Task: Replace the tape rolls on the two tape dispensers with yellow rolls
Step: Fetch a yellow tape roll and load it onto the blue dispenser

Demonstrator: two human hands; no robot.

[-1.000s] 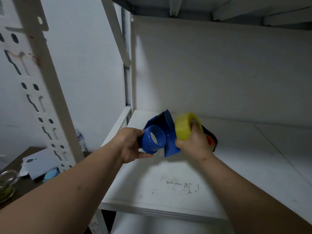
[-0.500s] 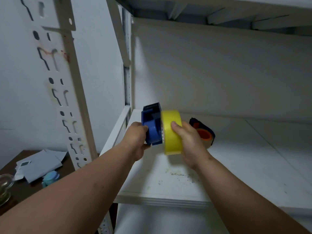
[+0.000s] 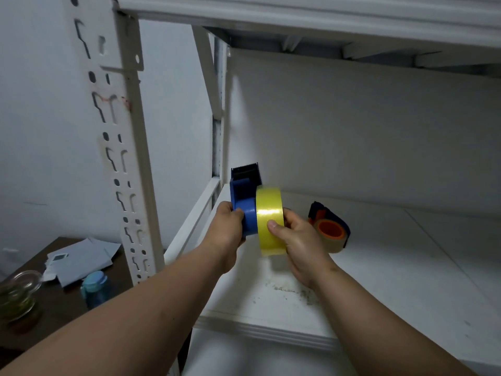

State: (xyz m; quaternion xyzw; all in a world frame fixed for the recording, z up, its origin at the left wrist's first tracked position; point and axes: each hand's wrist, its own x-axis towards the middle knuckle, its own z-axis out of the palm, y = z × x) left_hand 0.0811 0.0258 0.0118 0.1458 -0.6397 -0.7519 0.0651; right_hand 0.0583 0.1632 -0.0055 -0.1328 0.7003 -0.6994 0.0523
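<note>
Since half a second ago both hands have lifted the work slightly and the yellow roll (image 3: 270, 220) now sits square against the side of the blue dispenser (image 3: 243, 204), where a second ago it was held apart from the bare blue hub. Left hand (image 3: 227, 228) grips the dispenser body from the left, fingers curled round its edge, serrated cutter pointing up. Right hand (image 3: 297, 240) clamps the yellow roll, thumb pressed on the outer tape face, other fingers wrapped behind it and mostly hidden. Roll touches the hub side; whether it is fully seated on the hub can't be told from this angle, since part of the blue hub still shows to the left of the roll. Both are held in the air above the white shelf (image 3: 379, 280), near its left front corner. Progress estimate: first dispenser has its old roll off and the yellow one going on, so roughly the first half is nearly done; threading the tape end to the cutter looks not yet done. Second dispenser (image 3: 329, 226) lies on the shelf just right of the right hand, orange hub visible with a pale, non-yellow roll on it, untouched. No second yellow roll is in view.
</note>
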